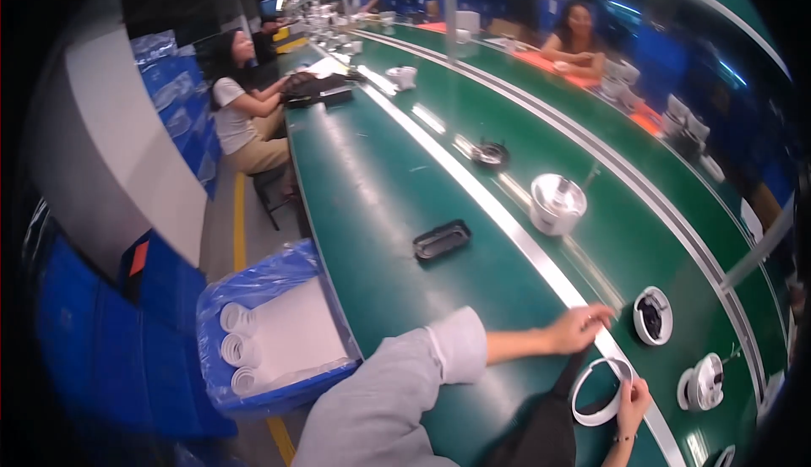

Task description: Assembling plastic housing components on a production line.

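My right hand (634, 401), a bracelet at its wrist, grips a white plastic ring (590, 420) by its right side, just over the metal rail (553, 279) along the bench. A little farther off, my left hand (581, 329) reaches out from a rolled grey sleeve (457, 344). Its fingers are curled together near the rail; whatever they may hold is too small to make out. A dark shape (541, 426) rises between my forearms, hiding part of the bench. The white housing with a black inside (652, 316) lies on the green belt beyond my hands.
At left, a plastic-lined blue bin (338, 332) holds several white rings (240, 350). A black oblong tray (442, 240) lies on the green bench (372, 205). White housings (557, 203) and a black round part (490, 154) sit along the belt. Other people (245, 112) sit farther off.
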The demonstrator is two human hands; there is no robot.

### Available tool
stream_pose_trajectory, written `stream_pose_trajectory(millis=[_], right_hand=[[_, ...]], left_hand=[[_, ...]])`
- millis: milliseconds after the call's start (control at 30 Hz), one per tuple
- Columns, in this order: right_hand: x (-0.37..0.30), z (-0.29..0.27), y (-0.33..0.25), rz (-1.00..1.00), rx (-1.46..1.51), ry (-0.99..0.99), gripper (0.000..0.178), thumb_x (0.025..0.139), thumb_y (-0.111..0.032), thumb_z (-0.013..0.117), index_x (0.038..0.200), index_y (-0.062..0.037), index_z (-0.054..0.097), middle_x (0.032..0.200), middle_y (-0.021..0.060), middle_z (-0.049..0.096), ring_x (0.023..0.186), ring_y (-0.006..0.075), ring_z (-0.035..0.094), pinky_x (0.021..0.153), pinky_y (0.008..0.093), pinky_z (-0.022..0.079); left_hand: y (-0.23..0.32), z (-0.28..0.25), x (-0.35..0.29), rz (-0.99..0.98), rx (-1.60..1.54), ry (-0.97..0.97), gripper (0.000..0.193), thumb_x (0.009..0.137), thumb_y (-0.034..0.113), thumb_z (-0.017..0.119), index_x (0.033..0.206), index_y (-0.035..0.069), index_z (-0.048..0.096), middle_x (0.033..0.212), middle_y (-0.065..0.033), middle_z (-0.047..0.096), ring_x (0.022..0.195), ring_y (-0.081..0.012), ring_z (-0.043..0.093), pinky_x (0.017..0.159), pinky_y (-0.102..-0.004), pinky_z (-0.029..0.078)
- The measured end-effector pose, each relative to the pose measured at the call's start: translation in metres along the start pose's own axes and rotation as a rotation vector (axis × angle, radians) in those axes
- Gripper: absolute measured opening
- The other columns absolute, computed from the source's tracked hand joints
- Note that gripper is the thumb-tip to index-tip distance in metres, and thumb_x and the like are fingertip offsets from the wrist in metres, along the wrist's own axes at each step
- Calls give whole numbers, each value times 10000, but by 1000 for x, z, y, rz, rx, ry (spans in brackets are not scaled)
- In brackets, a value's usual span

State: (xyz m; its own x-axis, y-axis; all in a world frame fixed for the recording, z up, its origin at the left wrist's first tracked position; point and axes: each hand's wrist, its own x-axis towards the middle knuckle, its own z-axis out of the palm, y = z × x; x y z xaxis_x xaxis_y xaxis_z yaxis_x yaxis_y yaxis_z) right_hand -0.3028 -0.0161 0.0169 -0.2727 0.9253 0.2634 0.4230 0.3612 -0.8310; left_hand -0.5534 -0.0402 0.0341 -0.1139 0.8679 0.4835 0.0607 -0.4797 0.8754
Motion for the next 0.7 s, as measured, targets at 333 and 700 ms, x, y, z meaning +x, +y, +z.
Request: stream_pose_trajectory(millis=[333,700], right_hand=[[8,13,6,-36,149,-7,113,776,-36,549,694,41,546,734,26,500,595,65,424,519,182,337],[3,15,10,-54,217,6,163,790,-59,550,675,54,531,680,16,481,609,76,429,533,201,331]], left_hand=[[8,25,-21,-26,101,-219,252,808,113,474,1009,-39,491,931,-142,556,806,-201,548,714,-294,442],[3,34,-35,-37,32,-90,301,870,203,364,1003,-39,483,815,-149,566,720,-203,558,681,-308,430]])
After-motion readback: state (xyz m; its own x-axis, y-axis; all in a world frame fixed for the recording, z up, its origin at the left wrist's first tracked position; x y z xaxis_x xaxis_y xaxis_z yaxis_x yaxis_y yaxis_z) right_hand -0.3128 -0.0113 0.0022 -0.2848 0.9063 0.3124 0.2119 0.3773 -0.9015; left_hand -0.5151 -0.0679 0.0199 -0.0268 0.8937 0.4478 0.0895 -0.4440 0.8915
